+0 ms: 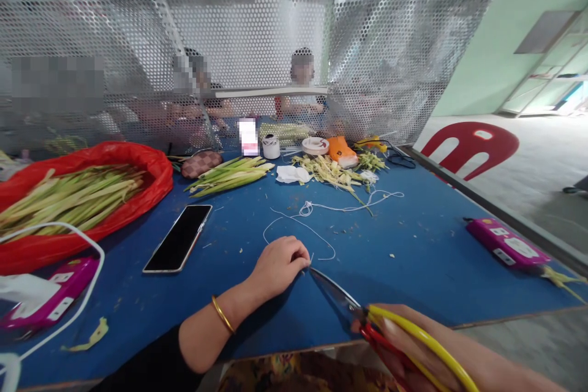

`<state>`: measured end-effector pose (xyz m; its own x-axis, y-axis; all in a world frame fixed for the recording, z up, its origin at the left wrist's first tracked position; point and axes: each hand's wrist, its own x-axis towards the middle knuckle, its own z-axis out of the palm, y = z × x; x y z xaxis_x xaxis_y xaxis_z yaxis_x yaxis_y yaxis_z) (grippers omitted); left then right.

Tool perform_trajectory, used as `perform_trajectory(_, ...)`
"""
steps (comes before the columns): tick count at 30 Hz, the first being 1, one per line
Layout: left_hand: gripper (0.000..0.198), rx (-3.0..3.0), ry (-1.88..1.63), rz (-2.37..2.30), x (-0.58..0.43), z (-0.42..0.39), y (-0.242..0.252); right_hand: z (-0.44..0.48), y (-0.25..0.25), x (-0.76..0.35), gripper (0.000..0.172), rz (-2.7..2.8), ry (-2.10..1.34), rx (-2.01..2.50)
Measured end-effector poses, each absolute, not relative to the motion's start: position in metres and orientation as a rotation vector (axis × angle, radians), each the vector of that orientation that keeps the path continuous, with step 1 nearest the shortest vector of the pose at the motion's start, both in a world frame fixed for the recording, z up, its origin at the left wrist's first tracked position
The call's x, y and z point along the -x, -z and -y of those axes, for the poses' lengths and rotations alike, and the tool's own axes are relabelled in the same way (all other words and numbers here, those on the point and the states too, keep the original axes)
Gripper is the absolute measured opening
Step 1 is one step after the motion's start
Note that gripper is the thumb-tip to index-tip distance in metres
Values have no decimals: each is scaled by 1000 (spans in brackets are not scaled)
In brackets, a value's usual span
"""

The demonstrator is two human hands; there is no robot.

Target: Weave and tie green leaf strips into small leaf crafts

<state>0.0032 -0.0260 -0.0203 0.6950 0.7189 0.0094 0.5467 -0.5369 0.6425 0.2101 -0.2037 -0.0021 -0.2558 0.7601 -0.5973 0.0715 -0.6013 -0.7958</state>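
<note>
My left hand [279, 264] rests on the blue table [413, 245], fingers curled in a pinch on the near end of a white string [301, 223]. The string loops away across the table toward the far side. My right hand [427, 343] grips yellow-and-red handled scissors [349, 303] at the table's front edge. The blade tips point at my left fingertips and nearly touch the string there. A gold bangle [223, 314] sits on my left wrist.
A black phone [179, 237] lies left of centre. A red bag [147, 196] of green stalks sits at the left, with loose stalks [229, 174] behind. Pink devices lie at the left [55, 294] and right [505, 244]. People sit behind a perforated metal screen [257, 43].
</note>
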Motion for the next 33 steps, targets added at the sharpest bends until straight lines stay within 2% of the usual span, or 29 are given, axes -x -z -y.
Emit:
perform_trajectory(3, 12, -2212, -420, -1001, -4, 23, 19, 210, -5, -234, 72, 1186, -1727, 1721)
perform_trajectory(6, 10, -2268, -490, -988, -8, 16, 15, 200, -7, -260, 59, 1488, -1213, 1924)
perform_trajectory(7, 16, -2339, -494, -958, -9, 12, 14, 193, -5, -268, 53, 1604, -977, 2019)
perform_trajectory(9, 42, -2505, -453, -888, -13, 2, 11, 179, 0, -283, 47, 1755, -508, 2262)
perform_trajectory(11, 56, -2599, -375, -856, -17, -9, 11, 167, 8, -296, 43, 1890, -262, 2366)
perform_trajectory(12, 55, -2608, -349, -853, -19, -15, 12, 163, 11, -301, 41, 1953, -219, 2368)
perform_trajectory(16, 27, -2583, -355, -848, -26, -32, 19, 155, 18, -309, 31, 2113, -173, 2248)
perform_trajectory(19, 13, -2579, -397, -836, -32, -37, 25, 154, 16, -305, 22, 2135, -131, 2197)
perform_trajectory(25, 14, -2582, -402, -812, -36, -33, 20, 150, 17, -302, 21, 2168, -111, 2167)
perform_trajectory(29, 17, -2171, -513, -901, -35, -26, -2, 146, 15, -307, 27, 2124, -96, 2098)
perform_trajectory(33, 19, -1975, -590, -885, -49, -15, -32, 127, -12, -284, 31, 1915, -204, 1791)
